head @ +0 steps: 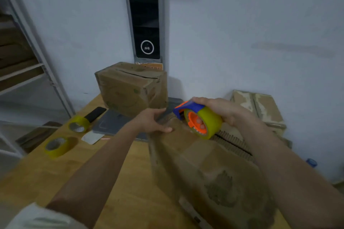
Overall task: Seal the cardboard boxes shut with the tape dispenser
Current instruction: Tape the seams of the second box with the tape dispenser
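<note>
A long cardboard box lies on the wooden table in front of me. My left hand presses on the box's far top edge with fingers spread. My right hand grips a blue and orange tape dispenser loaded with a yellowish tape roll, its front end touching the far end of the box top. A second cardboard box stands at the back against the wall, its top flaps slightly parted.
Two spare tape rolls lie on the table's left side beside a black phone, a white card and a grey flat pad. More cardboard boxes sit at the right. A metal shelf stands at left.
</note>
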